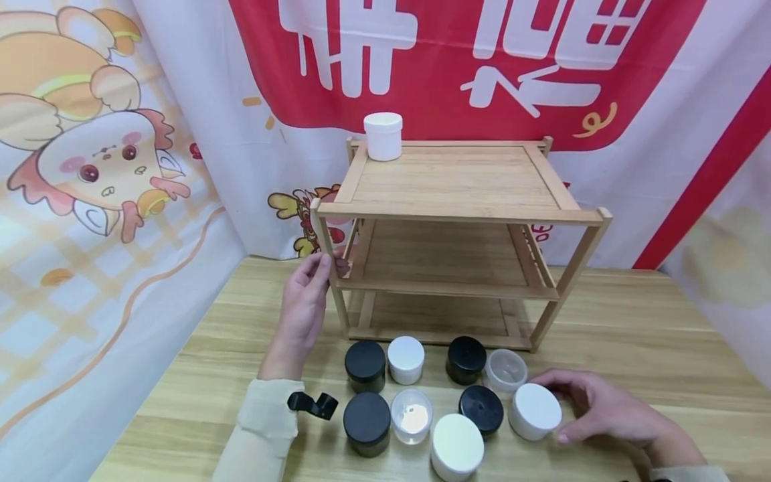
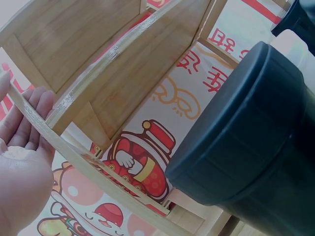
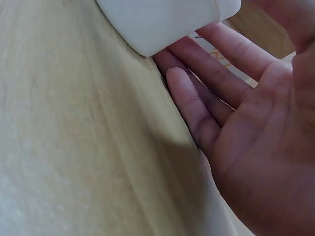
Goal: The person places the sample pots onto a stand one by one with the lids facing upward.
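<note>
My left hand (image 1: 305,301) grips the left front post (image 1: 330,264) of a three-tier bamboo shelf (image 1: 452,177); its fingers also show behind the wood in the left wrist view. At the front right, my right hand (image 1: 608,408) is spread beside a white lidded jar (image 1: 535,412), fingers along its far side. In the right wrist view the fingers (image 3: 216,73) lie close to that white jar (image 3: 167,22), and whether they touch it is unclear. Another white jar (image 1: 383,137) stands upright on the shelf's top left corner.
Before the shelf stand black jars (image 1: 367,423), white jars (image 1: 406,360), a cream-lidded jar (image 1: 457,447), clear tubs (image 1: 412,416) and a low black jar (image 1: 480,410). A black jar (image 2: 246,128) looms near the left wrist camera. Printed cloth (image 1: 199,67) hangs behind.
</note>
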A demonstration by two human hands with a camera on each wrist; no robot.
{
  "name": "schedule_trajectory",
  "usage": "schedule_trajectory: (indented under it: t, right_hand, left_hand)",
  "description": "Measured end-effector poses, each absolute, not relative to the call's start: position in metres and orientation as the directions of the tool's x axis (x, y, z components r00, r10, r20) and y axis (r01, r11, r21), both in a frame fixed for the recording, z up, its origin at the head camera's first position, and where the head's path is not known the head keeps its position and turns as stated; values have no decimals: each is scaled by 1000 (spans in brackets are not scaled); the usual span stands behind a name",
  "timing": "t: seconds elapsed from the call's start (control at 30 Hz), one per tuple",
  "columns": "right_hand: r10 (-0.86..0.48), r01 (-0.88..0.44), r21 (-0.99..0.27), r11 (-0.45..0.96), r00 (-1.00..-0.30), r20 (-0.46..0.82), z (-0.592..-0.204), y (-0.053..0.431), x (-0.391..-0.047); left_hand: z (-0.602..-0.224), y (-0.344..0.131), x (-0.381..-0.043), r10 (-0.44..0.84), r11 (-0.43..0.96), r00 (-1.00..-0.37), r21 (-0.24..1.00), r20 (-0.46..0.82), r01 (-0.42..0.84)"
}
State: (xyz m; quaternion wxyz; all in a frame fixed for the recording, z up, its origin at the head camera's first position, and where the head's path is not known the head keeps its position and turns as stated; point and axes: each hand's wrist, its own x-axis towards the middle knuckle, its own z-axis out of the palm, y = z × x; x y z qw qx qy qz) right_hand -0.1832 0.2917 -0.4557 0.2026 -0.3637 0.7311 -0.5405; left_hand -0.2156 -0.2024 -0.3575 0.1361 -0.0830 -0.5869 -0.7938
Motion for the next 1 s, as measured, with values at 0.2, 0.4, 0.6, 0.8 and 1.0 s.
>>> schedule_trajectory:
  t: [0.2,0.4,0.6,0.8,1.0]
  right_hand:
    - [-749,-302,-941,154,-656,88,-456,289,-182]
    - [-737,-290,-940,179,-672,67,-454,288,-181]
    - [-714,-274,-933,233,-700,27,-451,289,-180]
    - [-710,-239,-941,239,-704,-2,-451,289,-182]
    - [-699,-197,-946,256,-714,-41,-449,291,-181]
  left_hand:
    - [-359,-203,-215,-120,-272,-950,910,289,312]
    - [-358,-202,-215,-116,-273,-951,911,288,310]
    - [-357,-201,-215,-122,-280,-947,905,297,320]
    - [-358,-201,-216,-131,-281,-946,904,296,322]
    - [-359,-201,-216,-131,-290,-947,902,293,320]
